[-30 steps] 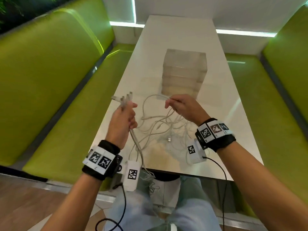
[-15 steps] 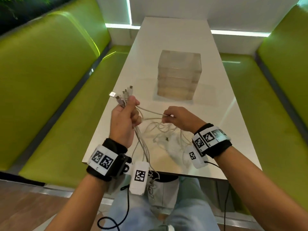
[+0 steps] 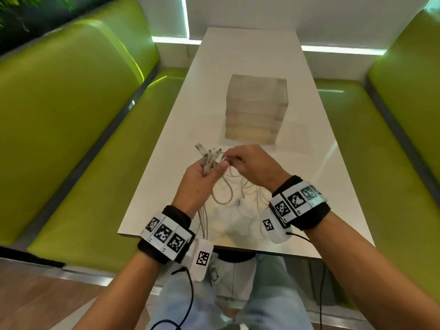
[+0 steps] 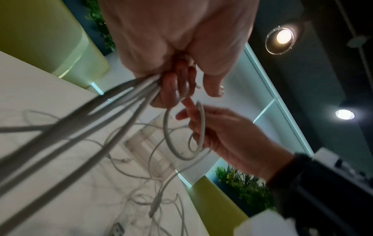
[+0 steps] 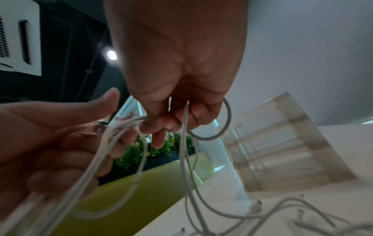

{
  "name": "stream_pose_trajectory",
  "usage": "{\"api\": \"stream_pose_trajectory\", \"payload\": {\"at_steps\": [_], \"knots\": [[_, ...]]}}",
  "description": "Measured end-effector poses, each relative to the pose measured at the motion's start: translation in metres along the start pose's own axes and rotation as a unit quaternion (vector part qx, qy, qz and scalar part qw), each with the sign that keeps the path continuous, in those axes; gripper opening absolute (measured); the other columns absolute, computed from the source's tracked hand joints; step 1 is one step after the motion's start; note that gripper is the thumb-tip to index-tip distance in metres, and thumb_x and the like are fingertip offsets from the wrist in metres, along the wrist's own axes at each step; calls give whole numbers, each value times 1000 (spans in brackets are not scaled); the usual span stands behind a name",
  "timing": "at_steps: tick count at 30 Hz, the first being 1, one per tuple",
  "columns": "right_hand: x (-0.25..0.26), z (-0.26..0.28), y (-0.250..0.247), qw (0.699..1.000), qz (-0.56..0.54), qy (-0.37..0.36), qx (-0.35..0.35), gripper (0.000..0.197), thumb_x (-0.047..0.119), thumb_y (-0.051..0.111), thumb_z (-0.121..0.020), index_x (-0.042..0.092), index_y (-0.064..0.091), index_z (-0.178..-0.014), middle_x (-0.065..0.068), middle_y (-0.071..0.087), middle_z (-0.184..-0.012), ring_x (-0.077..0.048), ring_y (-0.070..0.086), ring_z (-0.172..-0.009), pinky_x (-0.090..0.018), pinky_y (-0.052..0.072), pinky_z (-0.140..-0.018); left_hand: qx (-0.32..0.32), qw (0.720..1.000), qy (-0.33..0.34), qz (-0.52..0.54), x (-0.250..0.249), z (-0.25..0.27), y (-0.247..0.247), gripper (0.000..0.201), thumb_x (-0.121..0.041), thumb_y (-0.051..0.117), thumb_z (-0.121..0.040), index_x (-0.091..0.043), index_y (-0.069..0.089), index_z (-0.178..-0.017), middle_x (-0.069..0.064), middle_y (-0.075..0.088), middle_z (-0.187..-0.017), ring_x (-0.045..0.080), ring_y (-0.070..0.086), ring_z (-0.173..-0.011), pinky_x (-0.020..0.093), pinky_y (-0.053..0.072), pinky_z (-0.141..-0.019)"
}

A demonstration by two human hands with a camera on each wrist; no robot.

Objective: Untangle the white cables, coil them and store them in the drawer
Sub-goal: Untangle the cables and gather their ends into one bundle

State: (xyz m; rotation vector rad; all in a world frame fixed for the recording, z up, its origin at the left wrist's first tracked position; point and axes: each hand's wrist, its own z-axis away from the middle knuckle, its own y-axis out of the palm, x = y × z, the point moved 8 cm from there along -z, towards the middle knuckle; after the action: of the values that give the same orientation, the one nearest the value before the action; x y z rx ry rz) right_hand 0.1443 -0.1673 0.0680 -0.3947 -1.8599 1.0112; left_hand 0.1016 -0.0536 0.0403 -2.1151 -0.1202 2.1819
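A tangle of white cables lies on the white table near its front edge, with strands hanging over it. My left hand grips a bundle of cable ends whose plugs stick up above the fist; the same bundle of cables runs down from the fist in the left wrist view. My right hand is right against the left and pinches a loop of one white cable, also seen as a loop. The clear drawer unit stands shut behind the hands.
Green padded benches run along both sides of the table. My legs and a white shoe are below the table's front edge. Black wires hang from both wrist cameras.
My right hand moved left and up to meet the left hand, bringing a loop of cable to the bundle. The left hand tilted slightly, still holding the cable ends.
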Motion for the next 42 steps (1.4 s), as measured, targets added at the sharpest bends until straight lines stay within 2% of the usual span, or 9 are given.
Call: {"api": "stream_pose_trajectory", "payload": {"at_steps": [7,13,19,22,26,30,36,40,42], "knots": [[8,2,4,998,57,-17,23,25,22,53,-94,4,65,-82,-6,58,-74,-18,48,-68,-33,37,-63,-27,996,-6,86,1,2,-1,25,-16,53,-95,-19,59,-71,-13,33,-46,5,27,-42,20,26,-44],[-67,15,13,990,42,124,61,19,18,52,-93,10,69,-91,-5,58,-97,-20,56,-90,-25,34,-72,-124,970,13,208,-19,10,-44,32,-10,54,-93,-14,49,-62,-7,35,-45,6,26,-38,19,23,-39],[-105,26,0,982,46,177,46,19,14,49,-93,10,68,-88,-1,58,-88,-20,56,-85,-29,39,-74,-212,948,34,234,-23,15,-96,28,-13,53,-93,-15,50,-65,-7,39,-48,7,27,-38,21,20,-36],[-97,28,-4,986,16,165,25,20,14,50,-93,12,69,-87,6,64,-77,-15,58,-73,-27,42,-69,-187,968,8,166,-13,10,-92,29,-16,54,-94,-15,49,-65,-8,37,-49,6,26,-39,18,24,-37],[-44,18,7,996,26,74,41,20,21,53,-93,13,71,-95,-2,72,-98,-21,64,-90,-38,49,-80,-92,995,-16,17,3,2,-40,23,-25,51,-97,-13,55,-77,-6,37,-57,9,31,-47,23,31,-47],[-2,15,19,994,74,10,84,21,21,51,-95,11,69,-96,-5,70,-95,-22,61,-91,-38,48,-77,-39,999,-26,-3,12,0,-5,25,-31,50,-97,-10,55,-84,-7,33,-55,9,29,-47,23,30,-47],[1,17,34,990,72,10,124,20,19,51,-93,8,68,-94,-7,68,-90,-22,60,-83,-37,48,-74,-54,995,-5,78,2,3,-1,21,-20,50,-97,-9,56,-80,-13,40,-46,4,32,-43,18,31,-44],[-41,13,22,994,33,79,63,13,11,62,-87,10,68,-99,-2,57,-98,-14,53,-85,-19,35,-71,-103,987,17,121,-7,8,-22,23,-20,48,-98,-11,53,-77,-11,36,-44,3,29,-41,18,29,-44],[-66,15,12,992,39,117,24,11,12,61,-88,9,68,-95,-5,57,-98,-18,57,-86,-23,39,-73,-126,982,28,141,-12,11,-37,23,-20,48,-98,-12,53,-77,-9,39,-50,2,30,-42,16,31,-43]]}}
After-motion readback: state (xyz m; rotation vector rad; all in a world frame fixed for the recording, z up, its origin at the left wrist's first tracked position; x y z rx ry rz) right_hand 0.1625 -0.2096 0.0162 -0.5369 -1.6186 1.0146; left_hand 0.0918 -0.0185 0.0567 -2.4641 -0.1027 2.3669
